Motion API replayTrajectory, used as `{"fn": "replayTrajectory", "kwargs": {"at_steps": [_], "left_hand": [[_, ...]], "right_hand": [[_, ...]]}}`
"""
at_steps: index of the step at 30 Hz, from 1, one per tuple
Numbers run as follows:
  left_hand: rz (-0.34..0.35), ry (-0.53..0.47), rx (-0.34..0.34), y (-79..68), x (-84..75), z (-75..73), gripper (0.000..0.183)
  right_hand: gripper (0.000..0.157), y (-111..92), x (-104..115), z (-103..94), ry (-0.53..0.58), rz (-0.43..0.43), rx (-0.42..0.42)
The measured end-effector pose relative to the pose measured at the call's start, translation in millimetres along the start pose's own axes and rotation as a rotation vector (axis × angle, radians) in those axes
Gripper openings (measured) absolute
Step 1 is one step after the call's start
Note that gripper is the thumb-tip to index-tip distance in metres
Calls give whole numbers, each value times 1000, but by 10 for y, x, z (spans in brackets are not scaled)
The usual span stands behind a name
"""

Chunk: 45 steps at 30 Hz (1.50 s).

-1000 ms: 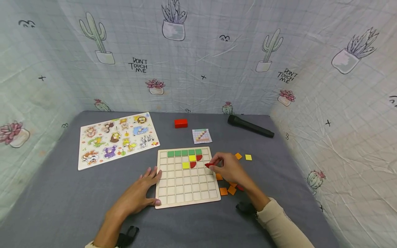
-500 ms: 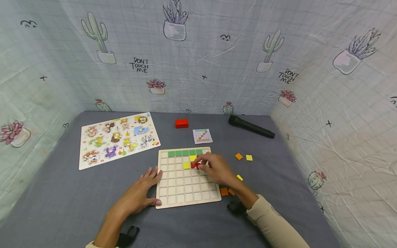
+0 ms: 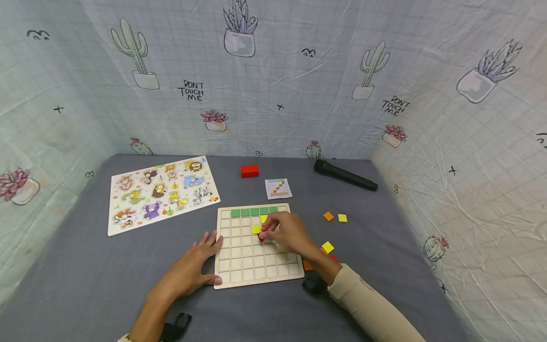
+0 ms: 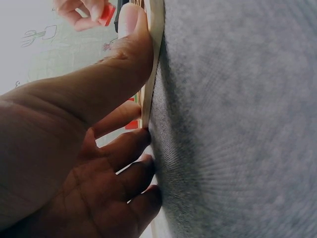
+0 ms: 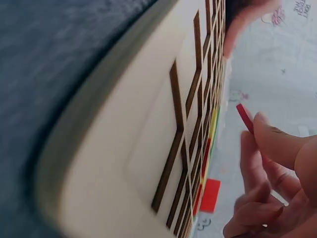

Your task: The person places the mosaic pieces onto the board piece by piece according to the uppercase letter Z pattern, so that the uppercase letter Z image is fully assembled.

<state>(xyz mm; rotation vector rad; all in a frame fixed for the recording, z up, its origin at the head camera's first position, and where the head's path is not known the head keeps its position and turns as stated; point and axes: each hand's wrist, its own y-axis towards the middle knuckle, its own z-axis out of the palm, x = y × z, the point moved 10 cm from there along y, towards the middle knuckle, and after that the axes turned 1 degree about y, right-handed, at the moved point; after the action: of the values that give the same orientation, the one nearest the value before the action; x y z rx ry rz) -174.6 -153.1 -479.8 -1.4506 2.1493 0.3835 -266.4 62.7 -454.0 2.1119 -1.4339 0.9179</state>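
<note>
A wooden grid board (image 3: 236,264) lies on the grey cloth, with a row of green tiles (image 3: 254,211) along its far side. Below that row sit a yellow tile (image 3: 256,229) and a second yellow tile (image 3: 264,219), partly behind my right hand. My right hand (image 3: 292,235) pinches a small red tile (image 3: 261,236) between thumb and fingers over the board; in the right wrist view this red tile (image 5: 244,118) appears edge-on, apart from the board. My left hand (image 3: 188,270) rests at the board's left edge, fingers spread, thumb on the near corner.
Loose orange tiles (image 3: 328,216) and yellow tiles (image 3: 327,247) lie right of the board, some hidden by my right arm. Behind it are a pattern card (image 3: 278,188), a red block (image 3: 249,171) and a black microphone (image 3: 345,175). An animal puzzle (image 3: 141,219) lies far left.
My right hand has moved left across the board with the red tile, from its right edge to beside the lower yellow tile. The left hand has stayed in place.
</note>
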Motion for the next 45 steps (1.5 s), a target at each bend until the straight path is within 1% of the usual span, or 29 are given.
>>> {"fn": "replayTrajectory", "kwargs": {"at_steps": [3,6,10,14,19,21,25,27,30,35,41,45], "left_hand": [[-2,-11,2,-2,0,1,107],[3,-14,2,-5,-14,-5,107],[1,-15,-3,-5,-11,-11,107],[-1,-14,-11,-7,6,-20,107],[5,-7,-15,-15,5,-37,106],[9,-1,-15,-17,-1,-38,106],[10,3,-7,-12,-5,-19,106],[10,-1,-3,-8,-8,-12,107],[8,-10,-6,-3,-6,-12,107],[7,-3,-10,-2,-3,-20,107],[8,6,-3,6,1,-1,107],[11,5,-2,8,-3,4,106]], "right_hand": [[15,49,-6,90,-9,26,29],[17,95,-11,166,-54,39,51],[20,138,4,215,-112,38,57],[20,165,32,243,-106,21,60],[16,194,72,276,-105,-25,52],[13,190,89,270,-117,-39,52],[9,154,83,227,-107,-47,80],[10,128,58,170,-84,-42,95],[12,92,-14,45,-33,-36,95],[17,23,-224,-261,23,-31,48],[20,-101,-547,-670,-17,-40,-43],[24,-179,-796,-915,-36,-10,-96]]}}
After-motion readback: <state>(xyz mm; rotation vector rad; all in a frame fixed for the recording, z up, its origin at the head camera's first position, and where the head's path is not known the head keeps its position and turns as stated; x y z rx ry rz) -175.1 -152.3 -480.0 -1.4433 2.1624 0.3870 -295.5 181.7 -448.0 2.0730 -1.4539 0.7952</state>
